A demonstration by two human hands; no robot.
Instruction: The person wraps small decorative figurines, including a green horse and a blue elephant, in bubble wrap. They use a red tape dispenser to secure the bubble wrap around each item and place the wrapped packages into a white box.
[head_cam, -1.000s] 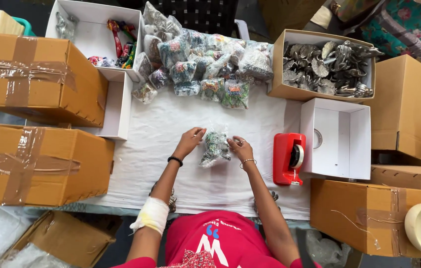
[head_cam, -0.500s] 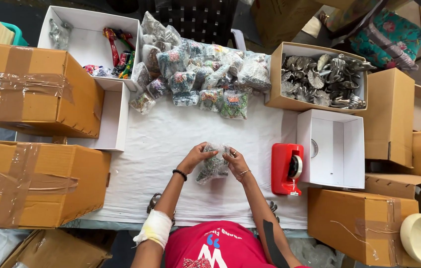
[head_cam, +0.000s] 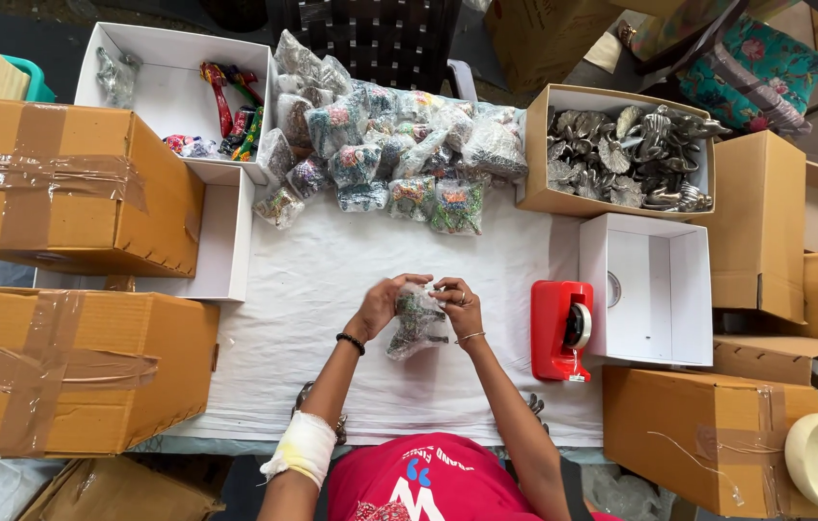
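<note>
Both hands hold a small clear plastic bag (head_cam: pixel 417 326) with a dark, colourful figurine inside, just above the white cloth-covered table (head_cam: pixel 312 289). My left hand (head_cam: pixel 385 301) grips the bag's top left corner. My right hand (head_cam: pixel 458 303) pinches its top right edge. The left wrist wears a black band and the left forearm has a white bandage (head_cam: pixel 305 447). A thin bangle sits on the right wrist.
A pile of similar filled bags (head_cam: pixel 389 154) lies at the table's far side. A red tape dispenser (head_cam: pixel 561 331) stands right of my hands, beside an open white box (head_cam: pixel 650 289). A box of silver metal figurines (head_cam: pixel 621 154) sits behind. Taped cardboard boxes (head_cam: pixel 71 376) flank the left.
The hands have lifted the bag slightly and shifted their grip to its top edge; the camera view has shifted a little.
</note>
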